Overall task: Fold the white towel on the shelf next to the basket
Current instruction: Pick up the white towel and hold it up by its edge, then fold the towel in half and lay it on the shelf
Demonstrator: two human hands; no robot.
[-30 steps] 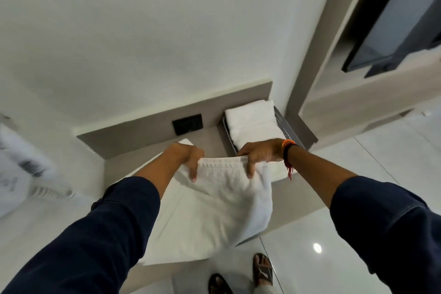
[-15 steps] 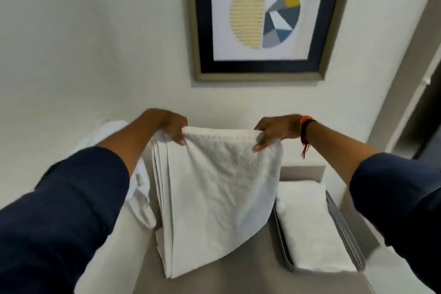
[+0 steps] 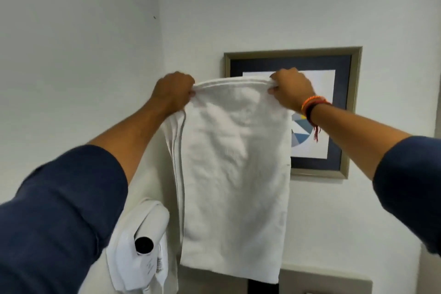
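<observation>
The white towel (image 3: 233,174) hangs in the air in front of the wall, held up by its top edge. My left hand (image 3: 173,94) grips the top left corner and my right hand (image 3: 290,89) grips the top right corner. The towel hangs in several layers, whose edges show along its left side. Its bottom edge hangs just above the shelf's back panel (image 3: 329,280). The basket and the shelf's top are out of view.
A framed picture (image 3: 343,112) hangs on the wall behind the towel, partly hidden by it. A white wall-mounted hair dryer (image 3: 143,246) sits at the lower left, close to the towel's left edge. The room's corner runs down behind my left hand.
Both hands have lifted the towel from the shelf up to picture height. My view has tilted upward, so the basket and the shelf's top have dropped out of view.
</observation>
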